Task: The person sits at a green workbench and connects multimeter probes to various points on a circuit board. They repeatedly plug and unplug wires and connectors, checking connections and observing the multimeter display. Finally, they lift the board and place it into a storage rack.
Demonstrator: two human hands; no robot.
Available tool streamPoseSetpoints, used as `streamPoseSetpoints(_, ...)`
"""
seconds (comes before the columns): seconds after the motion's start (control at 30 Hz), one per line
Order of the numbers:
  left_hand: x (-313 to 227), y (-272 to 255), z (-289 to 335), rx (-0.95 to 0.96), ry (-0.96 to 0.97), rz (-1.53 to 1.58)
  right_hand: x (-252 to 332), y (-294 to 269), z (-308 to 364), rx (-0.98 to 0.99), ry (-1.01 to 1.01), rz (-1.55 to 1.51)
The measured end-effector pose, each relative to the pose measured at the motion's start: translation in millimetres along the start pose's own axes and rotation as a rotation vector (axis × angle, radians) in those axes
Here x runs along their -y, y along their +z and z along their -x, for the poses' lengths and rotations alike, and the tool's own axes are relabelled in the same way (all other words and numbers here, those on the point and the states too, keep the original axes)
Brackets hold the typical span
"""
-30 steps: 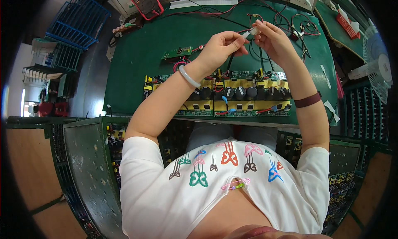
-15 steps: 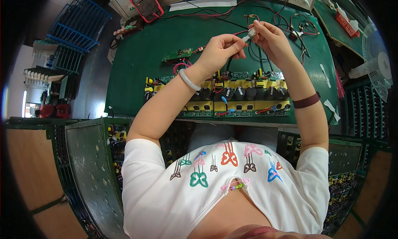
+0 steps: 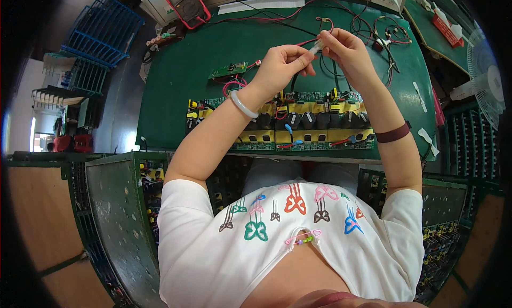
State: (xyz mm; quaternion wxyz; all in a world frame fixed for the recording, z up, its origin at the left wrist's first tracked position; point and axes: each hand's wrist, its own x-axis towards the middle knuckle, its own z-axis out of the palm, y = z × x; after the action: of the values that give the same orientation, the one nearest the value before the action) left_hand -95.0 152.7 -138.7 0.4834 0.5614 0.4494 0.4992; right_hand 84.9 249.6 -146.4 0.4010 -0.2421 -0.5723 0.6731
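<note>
Above the green worktop, both hands meet at a small whitish, translucent piece [image 3: 316, 48], too small to name surely; it looks like a plastic connector. One end is pinched between thumb and fingers of my left hand [image 3: 290, 61]. At its other end, the thumb and fingertips of my right hand [image 3: 344, 49] are closed on it. Nearer to me lies a long circuit board [image 3: 320, 108] with black capacitors and yellow strips, partly behind my left forearm. A smaller green circuit board [image 3: 228, 71] with pink wires rests left of my left hand.
A red multimeter [image 3: 188, 8] stands at the back left. Tangled red and black leads [image 3: 392, 33] spread over the back right of the worktop [image 3: 173, 84]. At the right are a white fan [image 3: 486, 78] and a red basket [image 3: 447, 30]. Racks holding boards flank my seat.
My right hand has shifted slightly left and down, closer to my left hand, covering more of the whitish piece. My left hand stays nearly in place.
</note>
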Motion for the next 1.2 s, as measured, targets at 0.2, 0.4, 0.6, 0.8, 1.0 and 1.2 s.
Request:
streamPoseSetpoints(0.2, 1, -1, -2, -0.017, 0.000, -0.012, -6, -7, -2, 0.045, 0.050, -0.006)
streamPoseSetpoints(0.4, 6, -1, -7, 0.004, 0.000, 0.007, -5, -7, 0, 0.047, 0.050, -0.064)
streamPoseSetpoints(0.6, 14, -16, -13, -0.077, -0.064, -0.057, 1, -11, -9, -0.023, 0.095, 0.227)
streamPoseSetpoints(0.8, 9, -50, 3, -0.345, -0.237, -0.174, -10, -143, -32, -0.394, -0.088, 1.093)
streamPoseSetpoints(1.0, -18, -29, 63, -0.279, -0.026, -0.163, -8, -186, -27, -0.336, 0.315, 1.698)
streamPoseSetpoints(1.2, -25, -6, 119, -0.322, 0.006, -0.054, -27, -190, -40, -0.309, 0.178, 1.724)
